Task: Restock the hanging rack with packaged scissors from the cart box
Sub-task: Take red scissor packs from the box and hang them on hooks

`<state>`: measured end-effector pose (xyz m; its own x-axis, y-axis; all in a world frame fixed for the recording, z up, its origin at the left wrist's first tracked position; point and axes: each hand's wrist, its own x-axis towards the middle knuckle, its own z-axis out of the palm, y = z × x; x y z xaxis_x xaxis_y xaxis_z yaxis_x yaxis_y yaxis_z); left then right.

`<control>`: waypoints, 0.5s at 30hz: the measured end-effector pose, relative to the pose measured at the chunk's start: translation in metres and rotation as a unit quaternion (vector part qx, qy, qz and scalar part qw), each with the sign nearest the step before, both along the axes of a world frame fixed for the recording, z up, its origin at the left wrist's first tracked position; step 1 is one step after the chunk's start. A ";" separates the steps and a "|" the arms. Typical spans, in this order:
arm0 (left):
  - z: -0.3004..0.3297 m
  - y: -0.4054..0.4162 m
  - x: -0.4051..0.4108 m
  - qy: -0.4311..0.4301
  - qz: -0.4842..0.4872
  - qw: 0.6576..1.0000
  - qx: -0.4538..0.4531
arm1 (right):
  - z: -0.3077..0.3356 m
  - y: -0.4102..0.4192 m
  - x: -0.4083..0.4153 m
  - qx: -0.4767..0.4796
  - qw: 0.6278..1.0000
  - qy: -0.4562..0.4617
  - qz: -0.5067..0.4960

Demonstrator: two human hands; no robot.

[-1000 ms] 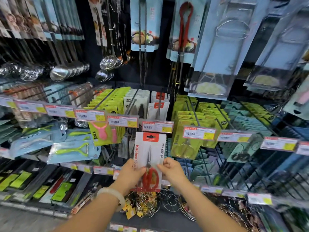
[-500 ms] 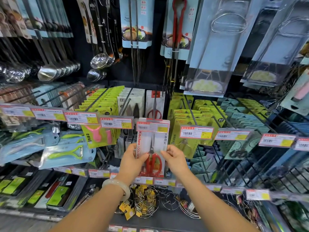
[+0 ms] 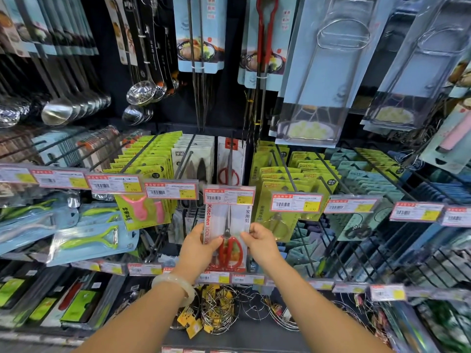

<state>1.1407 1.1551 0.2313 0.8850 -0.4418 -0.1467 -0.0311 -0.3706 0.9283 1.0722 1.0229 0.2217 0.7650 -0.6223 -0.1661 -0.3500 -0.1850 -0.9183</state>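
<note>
Red-handled scissors in a clear and white packet (image 3: 227, 234), printed "Kitchen TOOL" in red down the left edge, held upright in front of the hanging rack (image 3: 356, 240), top edge tucked behind a price tag (image 3: 229, 195). Left hand (image 3: 197, 244) pinching the packet's left side, thumb across the front; right hand (image 3: 260, 242) pinching the right side, fingers curled on the edge. Compared with 1 second ago, packet lifted higher, its red top label now hidden behind the tag, both hands raised with it. Behind on the same hook, 1 more scissors packet (image 3: 229, 161). Green packets (image 3: 150, 159) to the left, yellow-green packets (image 3: 288, 174) to the right. Above, steel ladles (image 3: 57, 114) and red tongs (image 3: 263, 34) on blue cards. Below, wire rings (image 3: 219, 312) with yellow labels. White bangle (image 3: 175, 284) on the left wrist.
</note>
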 end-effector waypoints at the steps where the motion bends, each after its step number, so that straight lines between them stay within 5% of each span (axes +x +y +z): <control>1: -0.001 0.001 0.000 0.005 0.001 1.000 -0.005 | -0.001 0.001 0.001 -0.006 1.000 0.004 0.000; 9: -0.006 -0.004 0.004 0.017 0.006 1.000 0.017 | -0.003 0.001 0.004 -0.032 0.999 0.027 -0.004; 15: -0.028 -0.010 0.006 0.054 -0.015 0.989 0.136 | -0.004 -0.001 -0.007 -0.053 0.992 0.115 0.027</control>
